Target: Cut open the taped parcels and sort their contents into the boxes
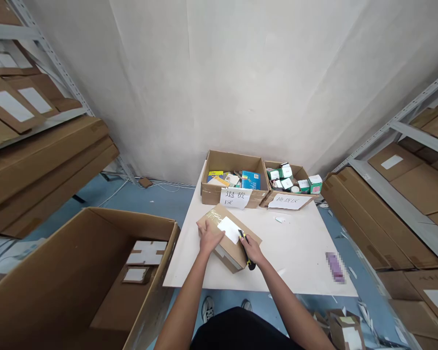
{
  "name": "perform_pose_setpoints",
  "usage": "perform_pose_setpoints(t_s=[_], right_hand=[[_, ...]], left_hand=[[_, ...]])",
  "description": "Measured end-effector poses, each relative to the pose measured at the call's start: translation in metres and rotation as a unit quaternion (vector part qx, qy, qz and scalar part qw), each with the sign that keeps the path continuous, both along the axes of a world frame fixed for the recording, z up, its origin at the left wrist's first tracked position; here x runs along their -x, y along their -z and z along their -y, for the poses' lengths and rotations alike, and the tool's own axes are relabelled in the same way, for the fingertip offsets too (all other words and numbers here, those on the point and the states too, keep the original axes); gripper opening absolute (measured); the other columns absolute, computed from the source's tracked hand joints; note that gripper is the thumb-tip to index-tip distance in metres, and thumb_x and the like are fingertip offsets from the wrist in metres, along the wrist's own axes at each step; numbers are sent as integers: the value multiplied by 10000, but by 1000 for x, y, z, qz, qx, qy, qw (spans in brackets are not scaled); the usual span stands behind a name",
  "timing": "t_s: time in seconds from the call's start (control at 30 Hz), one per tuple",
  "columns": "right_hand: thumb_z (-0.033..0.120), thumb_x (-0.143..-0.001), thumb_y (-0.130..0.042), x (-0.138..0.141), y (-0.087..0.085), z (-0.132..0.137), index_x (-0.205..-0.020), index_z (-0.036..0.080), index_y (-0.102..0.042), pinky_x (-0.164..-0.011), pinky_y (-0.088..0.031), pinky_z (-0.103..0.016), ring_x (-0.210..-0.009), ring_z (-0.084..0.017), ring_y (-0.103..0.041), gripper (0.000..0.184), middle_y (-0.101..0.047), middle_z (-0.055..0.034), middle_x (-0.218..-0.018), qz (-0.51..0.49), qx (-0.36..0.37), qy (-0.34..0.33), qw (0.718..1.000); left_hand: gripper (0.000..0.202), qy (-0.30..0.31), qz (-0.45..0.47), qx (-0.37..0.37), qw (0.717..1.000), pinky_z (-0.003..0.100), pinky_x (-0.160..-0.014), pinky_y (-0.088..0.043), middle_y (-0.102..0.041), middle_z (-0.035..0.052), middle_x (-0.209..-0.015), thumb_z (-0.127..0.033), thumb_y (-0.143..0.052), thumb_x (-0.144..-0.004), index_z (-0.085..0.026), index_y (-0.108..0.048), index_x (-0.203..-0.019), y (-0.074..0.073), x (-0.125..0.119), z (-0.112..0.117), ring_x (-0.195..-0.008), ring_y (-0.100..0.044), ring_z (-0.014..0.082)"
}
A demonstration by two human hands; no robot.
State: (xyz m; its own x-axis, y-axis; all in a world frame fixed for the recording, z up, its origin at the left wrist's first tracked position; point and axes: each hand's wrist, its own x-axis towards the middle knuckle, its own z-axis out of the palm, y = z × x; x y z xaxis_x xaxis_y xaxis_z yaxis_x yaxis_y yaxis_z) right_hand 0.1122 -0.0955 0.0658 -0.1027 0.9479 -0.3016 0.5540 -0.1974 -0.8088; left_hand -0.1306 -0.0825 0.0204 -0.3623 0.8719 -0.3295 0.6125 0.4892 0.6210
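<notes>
A taped cardboard box (228,250) with a white label (230,229) on top sits at an angle near the front of the white table (299,257). My left hand (209,238) grips its left edge, fingers on the top face and thumb pointing toward the label. In my right hand (251,249) is a black and yellow utility knife (250,263), closed in the fingers over the box's right side. Its front end lies close to the label's right edge; whether the blade is out is too small to tell.
Behind stand two open cartons with handwritten paper signs: one (219,195) holds books and packets, the other (265,199) green and white boxes. A blurred purple item (336,267) lies at the table's right. A large open carton (76,243) stands left; loaded shelves (419,184) flank both sides.
</notes>
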Motion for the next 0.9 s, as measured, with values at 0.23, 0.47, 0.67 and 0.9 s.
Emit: perform_pose_setpoints(t_s=[0.23, 0.47, 0.67, 0.9], right_hand=[[748, -897, -516, 5, 4, 1, -835, 250, -528, -596, -517, -298, -652, -217, -670, 502, -692, -14, -717, -103, -18, 86, 991], [290, -857, -648, 39, -14, -53, -1323, 236, -525, -601, -517, -272, -555, -178, -660, 485, -751, -17, -877, 38, 8, 18, 999], [101, -843, -633, 109, -26, -112, -1538, 229, -423, -831, -542, -285, -845, -208, -741, 737, -722, -104, -1262, 126, -68, -121, 982], [113, -845, -668, 149, -26, -130, -1478, 196, -534, -979, -481, -315, -1161, -269, -667, 653, -724, -122, -1276, 223, -87, -183, 953]], left_hand=[[1345, 175, -49, 45, 982, 481, -1184, -389, 171, 112, -1759, -693, -827, -627, -260, -121, -1687, -24, 31, -38, -1613, -96, 428], [1320, 226, -70, 63, 970, 569, -1191, -356, 55, 76, -1773, -647, -854, -599, -285, -186, -1679, -20, 40, -57, -1607, -72, 453], [1363, 198, -47, 82, 976, 565, -1171, -384, 67, 54, -1774, -655, -881, -526, -326, -216, -1670, -21, 33, -58, -1566, -212, 484], [1339, 196, -49, 82, 976, 543, -1133, -430, 75, 13, -1772, -617, -858, -561, -349, -176, -1681, -24, 34, -52, -1514, -320, 485]])
